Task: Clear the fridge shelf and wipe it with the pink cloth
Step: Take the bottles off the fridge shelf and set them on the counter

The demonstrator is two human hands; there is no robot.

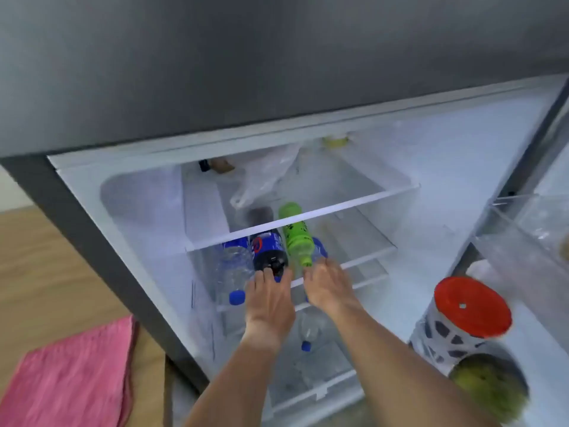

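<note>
Inside the open fridge [144, 217], on the middle shelf [363, 261], four bottles lie on their sides with caps toward the front edge: a clear water bottle [232, 272] at the left, a dark cola bottle [269, 252] beside it, a green bottle [297, 238] next, and a blue-labelled bottle [320, 248] mostly hidden behind the green one. Both bare hands reach in from below. The left hand [268, 298] rests over the cap end of the cola bottle, fingers curled down on it; whether they have closed round it I cannot tell, as the frame is blurred there. The right hand [328, 286] sits just right of it, its fingertips touching the neck of the green bottle and the blue-labelled one, fingers bent but not clearly clamped on either. Above, the upper glass shelf [311, 215] carries a crumpled clear bag [264, 177], a small dark item [215, 164] at the back left and a yellowish one [335, 140] at the back right. Below the hands another small water bottle [308, 329] lies on a lower shelf. The door [523, 229] stands open at the right, holding a patterned tub with a red lid [472, 306] and a greenish round thing [486, 386] beneath it. The pink cloth [70, 377] lies spread flat on the wooden surface [46, 272] left of the fridge, well apart from both hands.
</note>
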